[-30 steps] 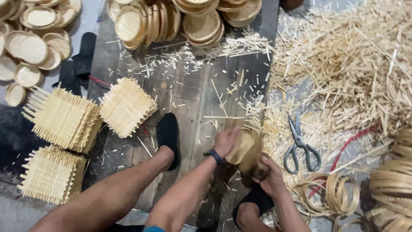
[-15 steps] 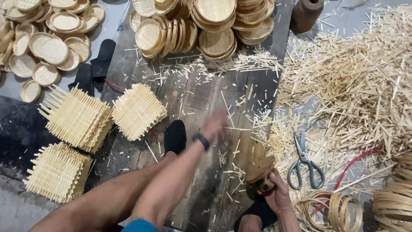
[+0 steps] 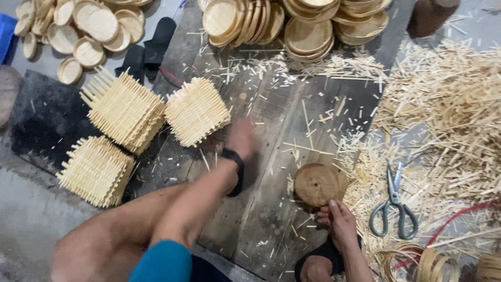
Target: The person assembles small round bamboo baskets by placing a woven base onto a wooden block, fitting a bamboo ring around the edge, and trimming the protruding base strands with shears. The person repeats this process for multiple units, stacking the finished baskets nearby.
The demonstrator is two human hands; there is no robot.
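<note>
My right hand (image 3: 342,223) grips the lower edge of a round brown wooden disc (image 3: 318,184) and holds it on edge above the dark wooden board (image 3: 271,109). My left hand (image 3: 241,137), with a black band on the wrist, is stretched forward and blurred. It hovers just right of a stack of square woven bamboo mats (image 3: 197,110). The blur hides its fingers, and nothing shows in it. Two more stacks of the same mats lie further left, one (image 3: 125,109) behind the other (image 3: 96,171).
Stacks of round bamboo trays (image 3: 308,31) line the far edge, with more small round ones (image 3: 88,31) at upper left. Loose bamboo strips (image 3: 449,115) are heaped at right, beside grey-handled scissors (image 3: 394,204). Bamboo rings (image 3: 417,261) lie at lower right, black sandals (image 3: 151,47) at upper left.
My left hand has let go of the round disc and swung forward and left towards the mat stacks. My right hand keeps the disc, now lower and alone.
</note>
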